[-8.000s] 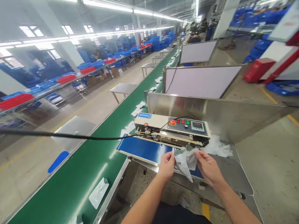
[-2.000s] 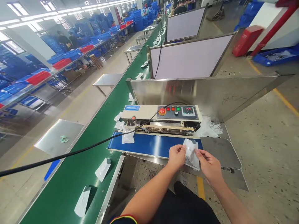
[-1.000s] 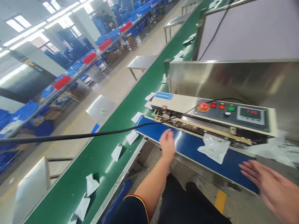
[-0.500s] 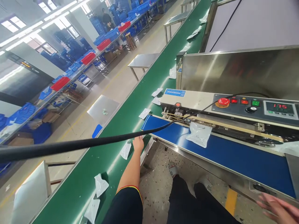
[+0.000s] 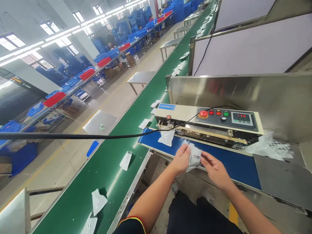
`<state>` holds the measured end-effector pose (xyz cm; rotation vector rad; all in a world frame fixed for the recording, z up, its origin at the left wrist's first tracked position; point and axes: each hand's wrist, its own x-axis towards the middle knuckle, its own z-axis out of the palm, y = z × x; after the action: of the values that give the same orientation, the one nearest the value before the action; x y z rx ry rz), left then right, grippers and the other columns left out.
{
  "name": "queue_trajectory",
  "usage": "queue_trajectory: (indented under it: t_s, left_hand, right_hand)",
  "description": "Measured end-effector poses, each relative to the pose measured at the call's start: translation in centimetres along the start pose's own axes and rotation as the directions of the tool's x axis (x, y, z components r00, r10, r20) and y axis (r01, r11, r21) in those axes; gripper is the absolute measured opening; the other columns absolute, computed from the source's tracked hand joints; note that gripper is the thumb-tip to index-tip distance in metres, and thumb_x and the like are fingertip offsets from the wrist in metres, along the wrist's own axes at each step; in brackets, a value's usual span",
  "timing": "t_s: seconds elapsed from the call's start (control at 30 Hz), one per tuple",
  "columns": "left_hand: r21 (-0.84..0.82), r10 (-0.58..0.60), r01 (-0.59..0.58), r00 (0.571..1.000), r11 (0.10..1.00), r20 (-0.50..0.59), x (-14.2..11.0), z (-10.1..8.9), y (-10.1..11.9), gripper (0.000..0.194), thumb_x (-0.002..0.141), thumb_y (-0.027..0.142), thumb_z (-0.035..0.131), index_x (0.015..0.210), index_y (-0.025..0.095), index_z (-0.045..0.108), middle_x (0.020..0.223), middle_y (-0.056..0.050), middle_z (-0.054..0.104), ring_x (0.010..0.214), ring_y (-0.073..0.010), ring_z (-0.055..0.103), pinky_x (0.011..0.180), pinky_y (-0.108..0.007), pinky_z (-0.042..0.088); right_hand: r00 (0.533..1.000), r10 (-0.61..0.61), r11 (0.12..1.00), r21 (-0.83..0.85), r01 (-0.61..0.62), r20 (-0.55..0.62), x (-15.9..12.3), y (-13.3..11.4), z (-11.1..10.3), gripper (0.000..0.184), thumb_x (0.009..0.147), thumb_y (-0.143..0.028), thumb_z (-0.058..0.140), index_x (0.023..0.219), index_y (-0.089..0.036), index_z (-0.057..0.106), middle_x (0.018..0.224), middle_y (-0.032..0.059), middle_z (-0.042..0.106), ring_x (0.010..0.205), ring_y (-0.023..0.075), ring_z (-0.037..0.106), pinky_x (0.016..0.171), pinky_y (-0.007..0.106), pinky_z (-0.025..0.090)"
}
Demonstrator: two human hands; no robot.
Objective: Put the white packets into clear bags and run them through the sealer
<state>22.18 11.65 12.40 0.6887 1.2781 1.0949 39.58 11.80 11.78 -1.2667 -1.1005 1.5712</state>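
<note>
Left hand (image 5: pixel 181 158) and right hand (image 5: pixel 213 165), apart and empty half a second ago, now pinch one white pouch (image 5: pixel 194 157) together above the blue belt's (image 5: pixel 234 164) near edge. Earlier pouch (image 5: pixel 166 136) has travelled left.

From where I watch, the small white pouch (image 5: pixel 194 157) shows only its middle; my left hand (image 5: pixel 181 159) covers its left edge and my right hand (image 5: pixel 214 169) its lower right corner, and the dark print on it is too small to read. The second pouch (image 5: pixel 166 136) at the blue belt's (image 5: pixel 241 165) far edge has its top tucked under the sealer (image 5: pixel 207 123), so I cannot see how far in it goes. The clear bags (image 5: pixel 268 148) heaped at the belt's right end blur into one mass. The steel bench (image 5: pixel 282 177) is cut off by the right edge.
</note>
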Motion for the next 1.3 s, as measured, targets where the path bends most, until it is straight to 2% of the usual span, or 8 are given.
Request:
queue_trajectory:
  t_s: [0.17, 0.37, 0.57, 0.7, 0.9, 1.13, 1.23, 1.3]
  left_hand:
    - [-0.011, 0.053, -0.052, 0.991, 0.999, 0.123, 1.6, 7.4, -1.0, 0.069, 0.088, 0.077, 0.082, 0.118, 0.016, 0.078, 0.097, -0.008, 0.077, 0.083, -0.0179, 0.065, 0.08, -0.029, 0.055]
    - [0.179, 0.097, -0.155, 0.951, 0.972, 0.294, 1.5, 14.4, -4.5, 0.06, 0.096, 0.072, 0.068, 0.098, 0.015, 0.085, 0.085, -0.005, 0.071, 0.077, -0.0179, 0.056, 0.076, -0.029, 0.047]
    - [0.29, 0.038, -0.055, 0.997, 0.956, 0.066, 5.2, 20.6, -7.4, 0.056, 0.09, 0.062, 0.068, 0.054, 0.022, 0.052, 0.06, 0.003, 0.036, 0.066, -0.0153, 0.036, 0.064, -0.027, 0.035]
    - [0.231, -0.064, 0.082, 0.994, 0.969, -0.083, 7.2, 22.9, -8.8, 0.054, 0.086, 0.055, 0.069, 0.051, 0.025, 0.04, 0.058, 0.004, 0.029, 0.064, -0.0148, 0.03, 0.063, -0.028, 0.035]
    - [0.191, -0.072, 0.093, 0.99, 0.977, -0.118, 7.9, 20.5, -8.7, 0.055, 0.083, 0.058, 0.073, 0.052, 0.026, 0.04, 0.058, 0.004, 0.031, 0.065, -0.0153, 0.032, 0.065, -0.029, 0.039]
    - [0.063, -0.087, 0.096, 0.987, 0.993, -0.132, 7.6, 15.5, -7.5, 0.051, 0.083, 0.067, 0.082, 0.065, 0.021, 0.068, 0.062, 0.001, 0.055, 0.072, -0.0197, 0.057, 0.073, -0.03, 0.054]
    - [0.066, 0.016, -0.011, 0.997, 0.998, -0.08, 6.7, 11.1, -7.0, 0.047, 0.093, 0.064, 0.077, 0.088, 0.017, 0.081, 0.079, -0.005, 0.073, 0.085, -0.0224, 0.067, 0.085, -0.033, 0.059]
    - [0.121, 0.185, -0.162, 0.96, 0.979, -0.212, 5.6, 5.6, -6.3, 0.044, 0.101, 0.057, 0.07, 0.11, 0.016, 0.084, 0.101, -0.011, 0.081, 0.099, -0.0244, 0.073, 0.096, -0.035, 0.06]
  right_hand:
    - [0.962, 0.07, 0.984, 0.178, -0.023, -0.262, -0.9, 0.2, -6.6, 0.076, 0.052, -0.079, 0.109, 0.09, -0.018, 0.081, 0.087, 0.0088, 0.077, 0.077, 0.0231, 0.07, 0.07, 0.03, 0.063]
    - [0.793, 0.211, 0.914, 0.403, 0.048, -0.572, -2.7, 2.4, -12.8, 0.076, 0.04, -0.068, 0.113, 0.087, -0.022, 0.075, 0.084, 0.0045, 0.075, 0.078, 0.0264, 0.074, 0.065, 0.032, 0.066]
    - [0.635, 0.295, 0.916, 0.4, 0.025, -0.714, -0.9, 3.4, -18.9, 0.068, 0.037, -0.05, 0.107, 0.088, -0.02, 0.072, 0.082, 0.006, 0.077, 0.073, 0.0263, 0.075, 0.062, 0.034, 0.067]
    - [0.602, 0.356, 0.906, 0.423, -0.034, -0.715, 1.5, 3.1, -21.0, 0.063, 0.036, -0.041, 0.103, 0.085, -0.02, 0.07, 0.078, 0.0075, 0.076, 0.067, 0.0291, 0.075, 0.053, 0.035, 0.064]
    - [0.65, 0.42, 0.89, 0.427, -0.159, -0.634, 3.0, 2.9, -20.3, 0.056, 0.041, -0.032, 0.105, 0.085, -0.018, 0.074, 0.078, 0.0108, 0.078, 0.069, 0.0328, 0.077, 0.046, 0.033, 0.063]
    - [0.731, 0.425, 0.894, 0.375, -0.246, -0.534, 5.3, 2.5, -15.3, 0.048, 0.054, -0.03, 0.106, 0.086, -0.018, 0.072, 0.082, 0.012, 0.078, 0.08, 0.0351, 0.081, 0.061, 0.034, 0.071]
    - [0.748, 0.438, 0.892, 0.344, -0.293, -0.498, 4.5, 2.1, -14.1, 0.031, 0.065, -0.024, 0.098, 0.087, -0.018, 0.077, 0.095, 0.0182, 0.081, 0.092, 0.0358, 0.082, 0.072, 0.032, 0.073]
    - [0.744, 0.426, 0.902, 0.302, -0.308, -0.514, 2.8, 2.5, -14.8, 0.022, 0.069, -0.024, 0.093, 0.087, -0.02, 0.081, 0.107, 0.0245, 0.081, 0.101, 0.0379, 0.082, 0.081, 0.035, 0.072]
